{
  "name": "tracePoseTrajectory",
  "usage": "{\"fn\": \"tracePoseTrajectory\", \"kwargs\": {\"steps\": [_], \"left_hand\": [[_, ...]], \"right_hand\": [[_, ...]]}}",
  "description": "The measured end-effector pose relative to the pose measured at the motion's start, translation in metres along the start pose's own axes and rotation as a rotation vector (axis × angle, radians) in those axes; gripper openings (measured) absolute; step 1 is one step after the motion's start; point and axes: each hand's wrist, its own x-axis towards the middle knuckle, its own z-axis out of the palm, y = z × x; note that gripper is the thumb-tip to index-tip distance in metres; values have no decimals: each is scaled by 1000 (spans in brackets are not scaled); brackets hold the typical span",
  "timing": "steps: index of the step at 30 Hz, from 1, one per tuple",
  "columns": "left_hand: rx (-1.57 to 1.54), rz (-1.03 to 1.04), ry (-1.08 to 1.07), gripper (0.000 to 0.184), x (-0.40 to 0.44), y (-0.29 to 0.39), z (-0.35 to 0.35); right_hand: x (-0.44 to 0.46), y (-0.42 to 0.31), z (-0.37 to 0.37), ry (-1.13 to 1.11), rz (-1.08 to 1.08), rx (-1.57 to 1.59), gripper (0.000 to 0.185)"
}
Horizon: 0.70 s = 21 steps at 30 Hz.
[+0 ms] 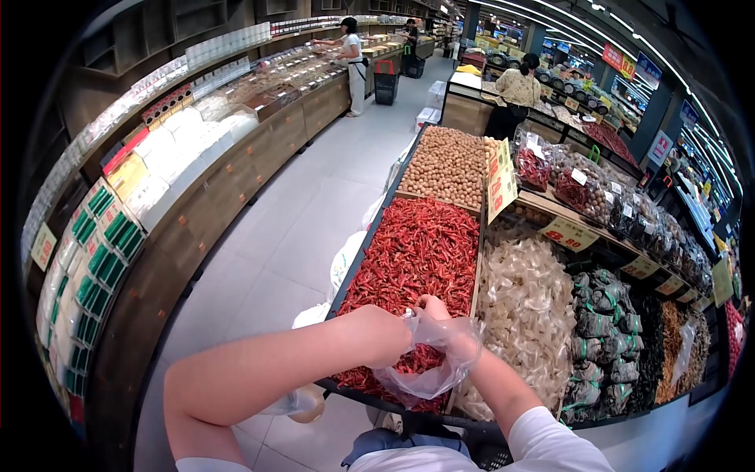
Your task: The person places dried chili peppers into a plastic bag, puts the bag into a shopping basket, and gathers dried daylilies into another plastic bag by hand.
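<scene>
A clear plastic bag (391,381) hangs over the near end of a bin of dried red chilies (425,244). Red chilies show through the bag and its opening; I cannot tell how many lie inside it. My left hand (392,333) is closed at the bag's left rim, its fingertips mostly hidden. On the other side, my right hand (448,321) has curled fingers at the bag's upper edge, with film draped around the hand and wrist. Both hands are just above the chilies.
Walnuts (448,161) fill the bin beyond; pale dried pieces (525,315) and dark tied bundles (605,338) lie to the right. A price sign (500,179) stands at the divider. An aisle floor (303,212) runs left, with a shopper (352,67) and black basket (386,85) farther off.
</scene>
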Motion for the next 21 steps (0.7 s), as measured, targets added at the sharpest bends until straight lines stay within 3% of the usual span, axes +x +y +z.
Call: {"fn": "tracePoseTrajectory", "kwargs": {"steps": [2,4,8,10,13,17,20,21], "left_hand": [[-6,6,17,25,2,-3,5],[-12,11,34,25,3,-3,6],[-23,-21,13,27,4,-3,5],[-22,-17,18,27,5,-4,6],[-20,-31,17,28,7,-6,8],[-17,-13,22,26,4,-5,7],[-14,-2,38,25,1,-4,4],[-7,8,38,24,1,-4,3]], "right_hand": [[-1,1,3,31,-18,-35,28],[-12,-14,2,198,-113,-250,40],[-5,-13,6,116,-14,-199,50],[-1,-8,7,76,-101,-47,47],[-3,-12,-2,45,-100,-176,38],[-5,-13,-11,82,-46,-41,29],[-17,-15,-21,216,-39,105,20],[-16,-7,-22,306,-123,22,16]]}}
